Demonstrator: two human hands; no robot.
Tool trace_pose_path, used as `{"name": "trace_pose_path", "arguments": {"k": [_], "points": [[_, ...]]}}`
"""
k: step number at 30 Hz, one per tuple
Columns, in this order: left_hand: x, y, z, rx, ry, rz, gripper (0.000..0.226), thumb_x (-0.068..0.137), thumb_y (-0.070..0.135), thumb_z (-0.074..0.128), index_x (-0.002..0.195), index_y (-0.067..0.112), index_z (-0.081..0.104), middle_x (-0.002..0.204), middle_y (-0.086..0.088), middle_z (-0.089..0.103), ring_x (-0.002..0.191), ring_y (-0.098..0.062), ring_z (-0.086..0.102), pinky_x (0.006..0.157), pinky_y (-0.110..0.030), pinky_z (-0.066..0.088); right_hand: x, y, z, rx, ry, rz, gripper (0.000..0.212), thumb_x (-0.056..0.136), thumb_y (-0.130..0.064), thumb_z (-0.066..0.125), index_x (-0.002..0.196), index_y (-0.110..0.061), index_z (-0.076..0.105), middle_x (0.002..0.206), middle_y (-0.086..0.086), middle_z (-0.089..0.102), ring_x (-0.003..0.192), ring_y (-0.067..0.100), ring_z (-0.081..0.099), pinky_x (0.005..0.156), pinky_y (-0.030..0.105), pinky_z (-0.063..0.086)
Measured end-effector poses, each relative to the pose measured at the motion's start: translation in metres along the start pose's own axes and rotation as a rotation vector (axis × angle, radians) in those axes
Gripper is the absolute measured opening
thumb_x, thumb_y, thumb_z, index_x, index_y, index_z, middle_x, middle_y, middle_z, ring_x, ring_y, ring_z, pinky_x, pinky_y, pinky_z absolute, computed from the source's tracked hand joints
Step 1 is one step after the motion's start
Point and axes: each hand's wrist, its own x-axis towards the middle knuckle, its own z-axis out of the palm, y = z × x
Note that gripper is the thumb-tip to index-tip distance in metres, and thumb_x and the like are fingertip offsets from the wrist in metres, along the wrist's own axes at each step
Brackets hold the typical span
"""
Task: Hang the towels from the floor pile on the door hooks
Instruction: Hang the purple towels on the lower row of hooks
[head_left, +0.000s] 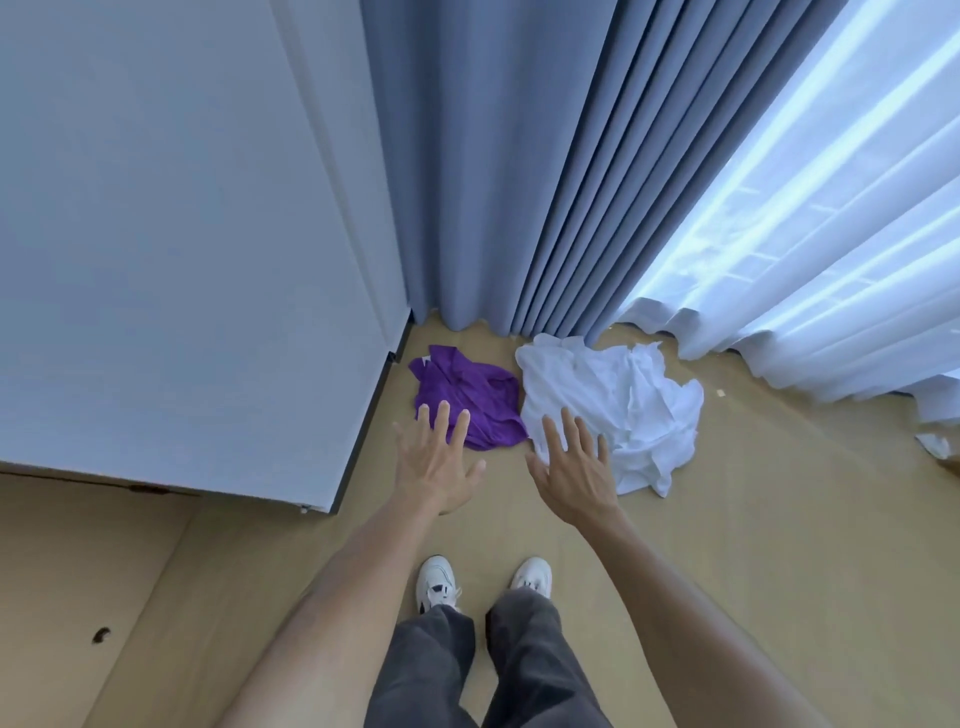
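Note:
Two crumpled towels lie side by side on the tan floor at the foot of the curtains: a purple towel on the left and a larger white towel on the right. My left hand is stretched out with fingers spread, its fingertips over the near edge of the purple towel. My right hand is also spread, with its fingertips over the near left edge of the white towel. Both hands hold nothing. No door hooks are in view.
A tall white cabinet fills the left, its corner close to my left hand. Grey curtains and bright sheer white curtains hang behind the towels. My feet in white shoes stand on the floor below the hands.

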Motion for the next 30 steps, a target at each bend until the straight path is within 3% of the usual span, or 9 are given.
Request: {"name": "trace_pose_path", "arguments": {"k": [2, 10, 14, 16, 21, 25, 30], "points": [[0.019, -0.002, 0.0, -0.012, -0.022, -0.019, 0.074, 0.096, 0.056, 0.03, 0.153, 0.022, -0.002, 0.161, -0.009, -0.006, 0.147, -0.033, -0.004, 0.113, -0.061, 0.004, 0.024, 0.009, 0.001, 0.001, -0.019, 0.003, 0.068, 0.09, -0.052, 0.021, 0.139, -0.01, 0.044, 0.147, 0.02, 0.038, 0.133, 0.037, 0.04, 0.104, 0.056, 0.032], [0.118, 0.011, 0.014, -0.052, -0.052, -0.108, 0.072, 0.097, 0.054, 0.031, 0.153, 0.02, 0.003, 0.161, -0.01, 0.001, 0.148, -0.033, 0.001, 0.115, -0.056, 0.008, 0.138, 0.044, 0.03, -0.01, -0.114, -0.128, 0.061, 0.098, -0.046, 0.031, 0.148, -0.013, 0.022, 0.156, 0.015, 0.017, 0.142, 0.031, 0.019, 0.113, 0.05, 0.016], [0.172, 0.015, 0.058, -0.098, -0.082, -0.163, 0.069, 0.097, 0.051, 0.033, 0.153, 0.02, 0.006, 0.161, -0.009, 0.002, 0.147, -0.032, 0.001, 0.117, -0.055, 0.01, 0.188, 0.055, 0.077, 0.003, -0.133, -0.159, 0.062, 0.095, -0.048, 0.03, 0.144, -0.01, 0.033, 0.152, 0.019, 0.027, 0.137, 0.035, 0.029, 0.109, 0.053, 0.024], [0.201, 0.013, 0.09, -0.104, -0.091, -0.181, 0.068, 0.096, 0.048, 0.036, 0.152, 0.019, 0.01, 0.16, -0.008, 0.006, 0.147, -0.031, 0.005, 0.116, -0.054, 0.014, 0.209, 0.061, 0.109, 0.007, -0.149, -0.172, 0.064, 0.092, -0.048, 0.025, 0.142, -0.009, 0.038, 0.149, 0.02, 0.033, 0.134, 0.036, 0.035, 0.107, 0.055, 0.029], [0.275, -0.001, 0.189, -0.056, -0.114, -0.148, 0.063, 0.093, 0.045, 0.039, 0.148, 0.021, 0.02, 0.155, -0.006, 0.016, 0.141, -0.029, 0.018, 0.11, -0.051, 0.024, 0.263, 0.08, 0.219, -0.009, -0.17, -0.195, 0.059, 0.096, -0.042, 0.04, 0.145, -0.009, 0.031, 0.152, 0.019, 0.027, 0.137, 0.035, 0.029, 0.11, 0.054, 0.022], [0.336, -0.01, 0.269, -0.037, -0.145, -0.137, 0.063, 0.094, 0.044, 0.038, 0.149, 0.02, 0.017, 0.158, -0.008, 0.009, 0.145, -0.03, 0.009, 0.112, -0.051, 0.018, 0.306, 0.092, 0.313, -0.017, -0.198, -0.194, 0.06, 0.09, -0.043, 0.034, 0.134, -0.005, 0.047, 0.142, 0.023, 0.042, 0.126, 0.038, 0.045, 0.1, 0.057, 0.037], [0.41, -0.015, 0.361, -0.036, -0.155, -0.088, 0.064, 0.096, 0.04, 0.037, 0.152, 0.019, 0.013, 0.16, -0.008, 0.002, 0.147, -0.031, 0.001, 0.116, -0.051, 0.012, 0.36, 0.114, 0.422, -0.061, -0.207, -0.175, 0.057, 0.097, -0.039, 0.038, 0.145, -0.01, 0.029, 0.155, 0.017, 0.018, 0.142, 0.032, 0.019, 0.112, 0.051, 0.017]]}}
